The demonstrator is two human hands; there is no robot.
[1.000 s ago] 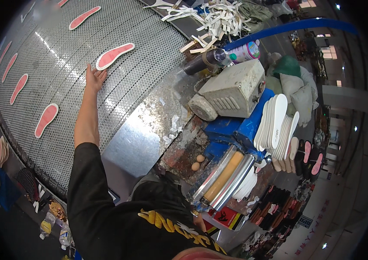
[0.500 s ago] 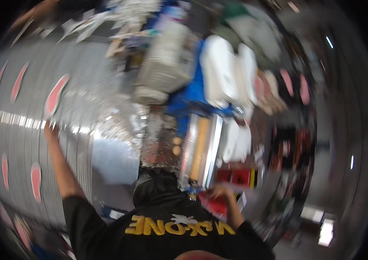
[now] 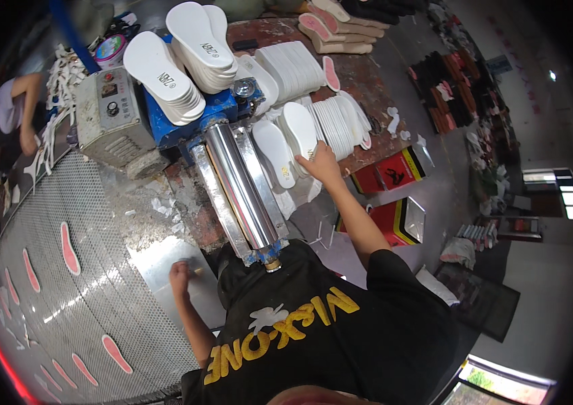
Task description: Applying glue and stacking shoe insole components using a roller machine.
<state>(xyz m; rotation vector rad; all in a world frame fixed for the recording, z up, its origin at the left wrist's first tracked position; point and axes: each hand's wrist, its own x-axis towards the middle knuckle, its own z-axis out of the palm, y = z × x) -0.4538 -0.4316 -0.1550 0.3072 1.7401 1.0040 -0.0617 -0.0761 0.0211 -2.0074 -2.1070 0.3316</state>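
My right hand [image 3: 322, 165] is at the heel end of a white insole [image 3: 298, 125], its thumb on top and the fingers closed at the edge. Beside it, another white insole [image 3: 273, 152] lies flat, partly against the roller machine. A row of stacked white insoles [image 3: 335, 127] leans just to the right. Closed and with nothing visible in it, my left hand [image 3: 180, 278] hangs over a smooth metal plate [image 3: 158, 260]. Between my hands stands a machine with a shiny metal roller [image 3: 242, 189].
At left, a perforated metal conveyor [image 3: 97, 297] carries several pink insoles [image 3: 69, 248]. White insole piles [image 3: 172, 91] sit on the blue machine housing [image 3: 172, 128] beside a grey control box [image 3: 114, 111]. Red boxes [image 3: 391, 172] are at right. Another person's arm [image 3: 29, 111] shows at far left.
The view has swung to the right. My left hand has come away from a pink insole on the conveyor, and my right hand has moved from the roller's near end to the white insoles.
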